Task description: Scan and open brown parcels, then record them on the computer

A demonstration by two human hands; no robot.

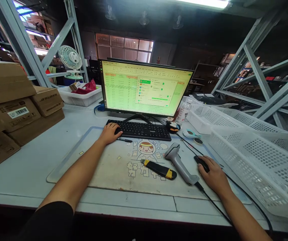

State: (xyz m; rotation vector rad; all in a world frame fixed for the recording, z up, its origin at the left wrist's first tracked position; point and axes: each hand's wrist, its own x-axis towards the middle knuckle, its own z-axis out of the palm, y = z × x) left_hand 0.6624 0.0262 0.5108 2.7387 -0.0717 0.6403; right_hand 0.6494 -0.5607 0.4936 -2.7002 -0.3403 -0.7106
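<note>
Your forearms [73, 174] reach out to well-apart hands, the left hand [108, 134] resting on the end of the black keyboard [139, 130], the right hand [212, 174] cupped over a wired mouse [201, 163], a grey barcode scanner [180, 162] slanting toward you just beside it.

Cardboard cartons [5, 110] are stacked to the left, and white perforated plastic baskets [257, 160] are piled to the right. A utility knife [159, 169] and a corded barcode scanner [177, 160] are laid on a printed desk mat [109, 170].
</note>
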